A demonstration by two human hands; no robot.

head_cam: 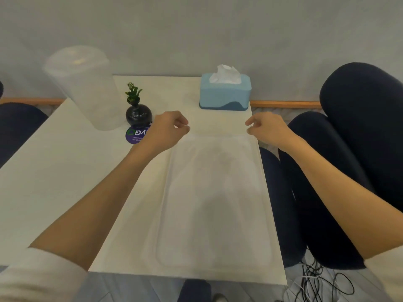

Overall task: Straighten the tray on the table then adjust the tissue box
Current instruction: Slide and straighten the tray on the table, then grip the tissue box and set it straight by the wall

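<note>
Both hands hover over the far end of the white tray, grasping nothing. The left hand sits above the tray's far left corner with fingers loosely curled, and the right hand above its far right corner, likewise curled (whether the fingertips touch the rim I cannot tell). The tray lies lengthwise on the white worktop, along its right edge. Beyond the hands, the blue tissue box stands at the worktop's far right corner, a white tissue poking up. Left of the left hand are a small black vase with a green sprig, a purple round sticker and a clear plastic container.
</note>
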